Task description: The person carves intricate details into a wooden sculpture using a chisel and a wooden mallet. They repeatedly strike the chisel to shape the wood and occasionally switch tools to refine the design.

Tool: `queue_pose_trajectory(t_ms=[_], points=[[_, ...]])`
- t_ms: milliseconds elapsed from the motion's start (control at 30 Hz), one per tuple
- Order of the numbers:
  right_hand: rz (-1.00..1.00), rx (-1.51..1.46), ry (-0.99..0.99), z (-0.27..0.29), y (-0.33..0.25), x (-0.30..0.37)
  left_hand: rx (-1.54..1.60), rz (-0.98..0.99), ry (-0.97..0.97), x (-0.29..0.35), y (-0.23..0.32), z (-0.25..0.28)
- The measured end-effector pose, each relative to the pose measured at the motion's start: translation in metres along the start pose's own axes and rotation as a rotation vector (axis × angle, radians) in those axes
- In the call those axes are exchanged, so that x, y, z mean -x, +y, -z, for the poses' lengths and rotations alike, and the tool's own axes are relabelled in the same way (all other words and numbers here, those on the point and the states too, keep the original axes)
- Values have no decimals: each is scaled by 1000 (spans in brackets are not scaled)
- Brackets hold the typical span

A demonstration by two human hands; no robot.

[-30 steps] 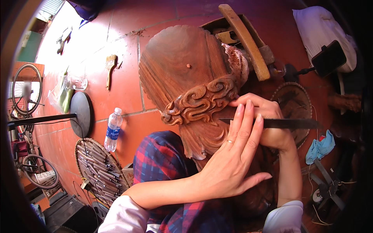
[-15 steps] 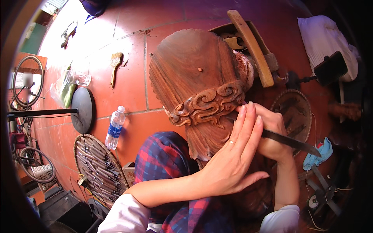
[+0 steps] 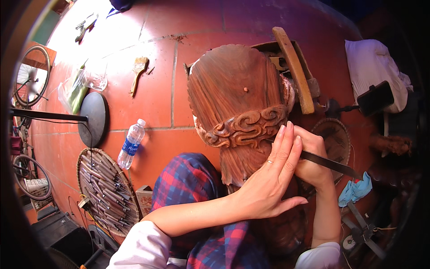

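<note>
A large carved piece of reddish-brown wood [image 3: 237, 80], with fine grooves and a band of raised scrolls [image 3: 248, 127], stands before my knees. My right hand [image 3: 311, 154] is closed around a long, dark, flat carving tool [image 3: 333, 165]. One end of the tool juts out to the lower right, and its working end is hidden behind my fingers at the scroll band's right end. My left hand [image 3: 273, 172], wearing a ring, lies with straight fingers against the right hand, its thumb stretched apart. The fingertips reach the edge of the carving.
At left, a round basket [image 3: 79, 172] holds several carving tools, near a water bottle [image 3: 131, 144], a round black stand base [image 3: 94, 119] and a brush [image 3: 137, 76]. A wooden bar [image 3: 293, 67] rests on a box behind the carving. A phone on a holder [image 3: 375, 98] and blue cloth [image 3: 356, 189] are at right.
The view has shifted slightly, so the carving sits a little lower and farther right. Both hands keep nearly the same place and pose, with the tool still in my right hand.
</note>
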State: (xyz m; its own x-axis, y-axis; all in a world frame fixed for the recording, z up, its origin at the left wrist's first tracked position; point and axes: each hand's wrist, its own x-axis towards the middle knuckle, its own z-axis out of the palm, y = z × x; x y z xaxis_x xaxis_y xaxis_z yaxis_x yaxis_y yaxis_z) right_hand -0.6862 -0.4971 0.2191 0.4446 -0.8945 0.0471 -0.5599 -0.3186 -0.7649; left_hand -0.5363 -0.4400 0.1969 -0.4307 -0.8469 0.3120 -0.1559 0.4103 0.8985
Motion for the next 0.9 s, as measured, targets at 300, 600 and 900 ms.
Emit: queue_pose_trajectory(t_ms=[300, 600, 900], points=[[4, 35, 18, -4, 2, 5, -20, -19, -33, 4, -5, 0], [-8, 26, 173, -14, 0, 18, -99, 35, -110, 8, 3, 8], [-219, -103, 409, -8, -80, 103, 1580, 212, -257, 37, 107, 128]])
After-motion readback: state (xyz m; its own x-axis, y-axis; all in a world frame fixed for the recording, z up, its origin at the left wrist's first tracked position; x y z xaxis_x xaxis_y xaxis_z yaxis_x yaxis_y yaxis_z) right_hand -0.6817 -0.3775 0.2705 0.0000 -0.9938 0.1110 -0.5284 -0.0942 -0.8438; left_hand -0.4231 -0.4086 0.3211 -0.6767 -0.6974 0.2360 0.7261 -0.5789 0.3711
